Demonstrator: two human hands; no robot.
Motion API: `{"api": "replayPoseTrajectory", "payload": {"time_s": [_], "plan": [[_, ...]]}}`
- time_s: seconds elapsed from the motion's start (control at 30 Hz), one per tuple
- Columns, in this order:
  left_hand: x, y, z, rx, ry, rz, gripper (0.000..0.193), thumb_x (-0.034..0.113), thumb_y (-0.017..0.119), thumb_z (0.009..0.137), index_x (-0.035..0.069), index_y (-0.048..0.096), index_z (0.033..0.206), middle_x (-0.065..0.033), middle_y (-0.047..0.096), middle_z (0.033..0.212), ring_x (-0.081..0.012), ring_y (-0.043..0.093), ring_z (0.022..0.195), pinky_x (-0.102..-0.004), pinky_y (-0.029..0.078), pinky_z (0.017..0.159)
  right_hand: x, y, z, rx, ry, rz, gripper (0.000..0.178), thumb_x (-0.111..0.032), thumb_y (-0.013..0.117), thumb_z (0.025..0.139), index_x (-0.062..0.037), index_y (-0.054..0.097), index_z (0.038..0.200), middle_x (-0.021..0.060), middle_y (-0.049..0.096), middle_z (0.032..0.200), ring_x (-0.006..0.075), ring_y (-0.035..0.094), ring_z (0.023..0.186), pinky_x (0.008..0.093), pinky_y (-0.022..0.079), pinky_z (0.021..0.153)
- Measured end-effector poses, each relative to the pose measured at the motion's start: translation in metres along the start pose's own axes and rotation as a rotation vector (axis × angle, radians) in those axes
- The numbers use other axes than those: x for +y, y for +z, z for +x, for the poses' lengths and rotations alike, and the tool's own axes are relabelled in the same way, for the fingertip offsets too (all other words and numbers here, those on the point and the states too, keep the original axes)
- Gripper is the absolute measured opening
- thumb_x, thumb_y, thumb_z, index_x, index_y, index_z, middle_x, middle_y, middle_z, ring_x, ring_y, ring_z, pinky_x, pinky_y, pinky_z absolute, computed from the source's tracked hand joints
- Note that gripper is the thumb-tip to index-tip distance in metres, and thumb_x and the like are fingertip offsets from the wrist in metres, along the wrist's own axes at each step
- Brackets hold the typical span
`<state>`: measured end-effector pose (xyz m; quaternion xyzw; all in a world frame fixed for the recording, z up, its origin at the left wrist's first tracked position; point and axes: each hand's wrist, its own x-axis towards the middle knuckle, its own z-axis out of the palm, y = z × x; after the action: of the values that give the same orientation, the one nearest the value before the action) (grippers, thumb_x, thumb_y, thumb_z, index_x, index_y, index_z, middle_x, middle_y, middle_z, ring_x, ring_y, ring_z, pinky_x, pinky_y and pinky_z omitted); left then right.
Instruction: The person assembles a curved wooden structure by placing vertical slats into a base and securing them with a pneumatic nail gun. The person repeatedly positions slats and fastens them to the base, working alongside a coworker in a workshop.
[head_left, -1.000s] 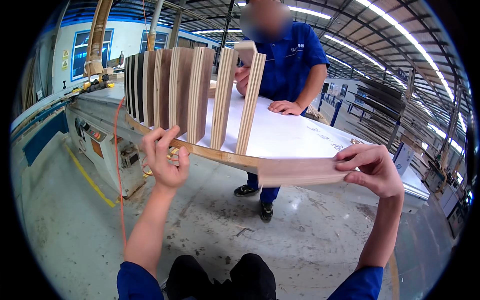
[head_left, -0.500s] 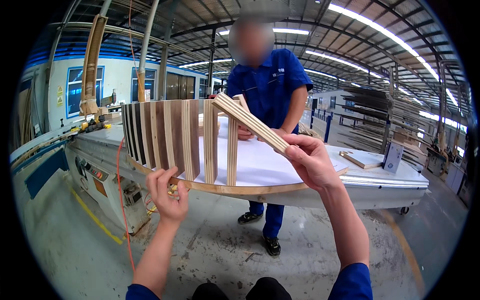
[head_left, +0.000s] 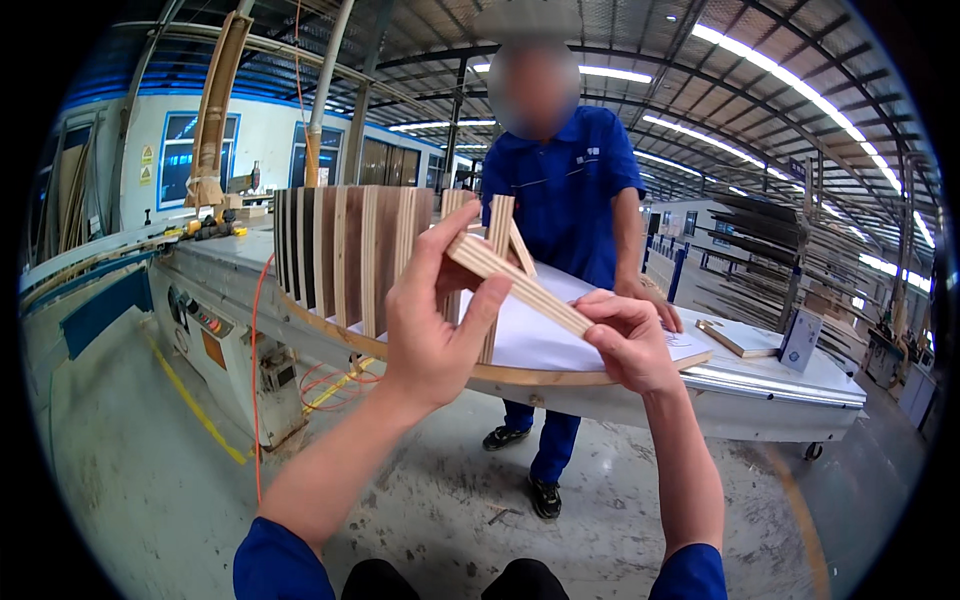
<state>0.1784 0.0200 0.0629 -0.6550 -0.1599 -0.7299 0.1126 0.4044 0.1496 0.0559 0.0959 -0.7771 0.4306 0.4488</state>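
You hold a straight, pale plywood strip (head_left: 525,287), layered edge showing, slanting down rightward, clear of the white panel (head_left: 550,345).

- White wall (head_left: 266,150) on the left, with blue-framed windows (head_left: 180,150) set into it.
- Dark roof (head_left: 640,40) on metal trusses overhead, with long strip lights (head_left: 776,77) — all lit, white, running in rows.
- Grey floor (head_left: 420,510), scuffed and stained; a yellow line (head_left: 195,398) crosses it at left, a duller one (head_left: 800,515) at right.
- Long, pale workbench (head_left: 700,408) across the middle — a dark caster (head_left: 813,452) shows beneath its right end.
- Dark stacked boards (head_left: 745,235) at right, beyond the bench.
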Motion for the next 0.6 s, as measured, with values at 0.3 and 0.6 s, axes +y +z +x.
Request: {"api": "replayPoseTrajectory", "payload": {"time_s": [0.3, 0.6], "plan": [[0.002, 0.001, 0.001, -0.003, -0.039, 0.0, 0.05, 0.015, 0.054, 0.104, -0.001, 0.04, 0.149, -0.0077, 0.061, 0.117, -0.0116, 0.058, 0.099, -0.0263, 0.046, 0.092, -0.017, 0.018, 0.001, -0.211, 0.115, -0.058, 0.059, -0.003, 0.087, 0.074, 0.0045, 0.064, 0.128, 0.0113, 0.063, 0.124, 0.0193, 0.061, 0.116, 0.0364, 0.048, 0.105], [0.008, 0.006, 0.012, -0.049, -0.08, -0.062, 0.047, 0.016, 0.053, 0.105, 0.001, 0.041, 0.148, -0.0068, 0.063, 0.104, -0.0111, 0.06, 0.093, -0.025, 0.05, 0.081, -0.001, 0.0, -0.005, -0.126, 0.047, -0.148, 0.038, -0.028, 0.063, 0.1, 0.0059, 0.07, 0.115, 0.0078, 0.072, 0.087, 0.0115, 0.067, 0.082, 0.025, 0.053, 0.079]]}}
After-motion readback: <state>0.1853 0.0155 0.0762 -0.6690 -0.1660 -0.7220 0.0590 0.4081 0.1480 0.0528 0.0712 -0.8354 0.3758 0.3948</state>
